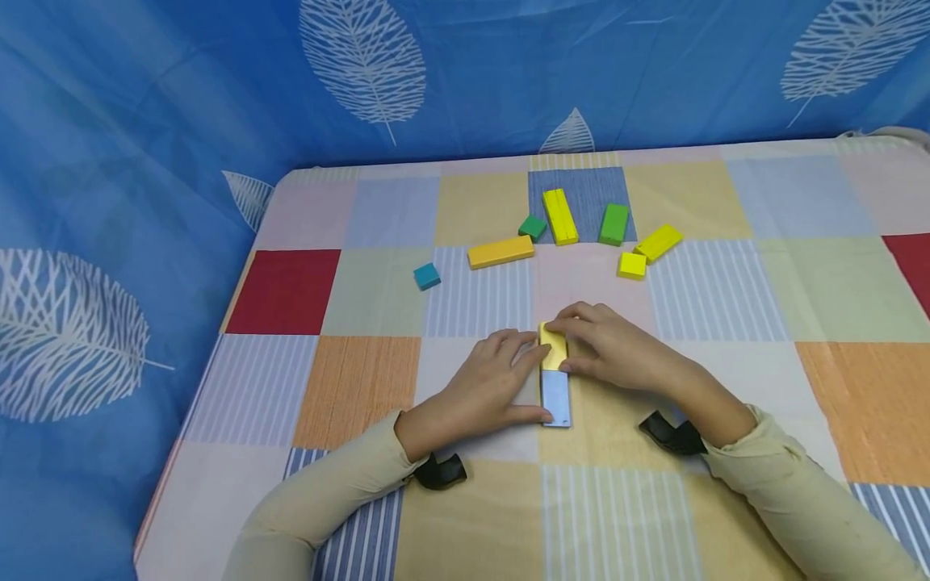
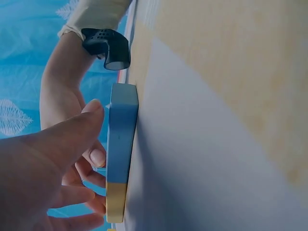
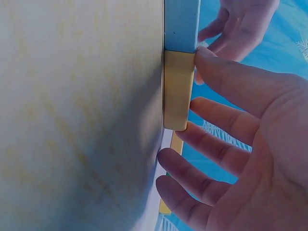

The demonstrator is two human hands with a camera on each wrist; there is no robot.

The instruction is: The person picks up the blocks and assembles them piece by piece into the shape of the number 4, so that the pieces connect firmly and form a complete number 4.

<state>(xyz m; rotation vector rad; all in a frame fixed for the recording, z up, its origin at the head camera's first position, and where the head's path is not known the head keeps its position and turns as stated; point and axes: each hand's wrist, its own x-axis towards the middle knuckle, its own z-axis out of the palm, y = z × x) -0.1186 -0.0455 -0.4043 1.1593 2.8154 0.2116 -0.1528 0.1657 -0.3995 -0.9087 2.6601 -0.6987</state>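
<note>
A pale yellow block (image 1: 555, 352) and a light blue block (image 1: 556, 397) lie end to end on the patchwork cloth, the blue one nearer the body. My right hand (image 1: 617, 349) pinches the yellow block, with the thumb beside the seam and fingertips at its far end. From the left, my left hand (image 1: 485, 386) reaches over both blocks. Its thumb rests at the blue block's near end, and its index fingertip lies on the yellow one. In the right wrist view, the yellow block (image 3: 178, 91) meets the blue block (image 3: 182, 26) flush.
Farther back lie a teal block (image 1: 427, 276), an orange-yellow bar (image 1: 501, 252), a dark green block (image 1: 533, 227), a long yellow block (image 1: 560, 216), a green block (image 1: 613, 224) and two yellow blocks (image 1: 659, 243) touching each other. A blue curtain (image 1: 479, 73) hangs behind the table.
</note>
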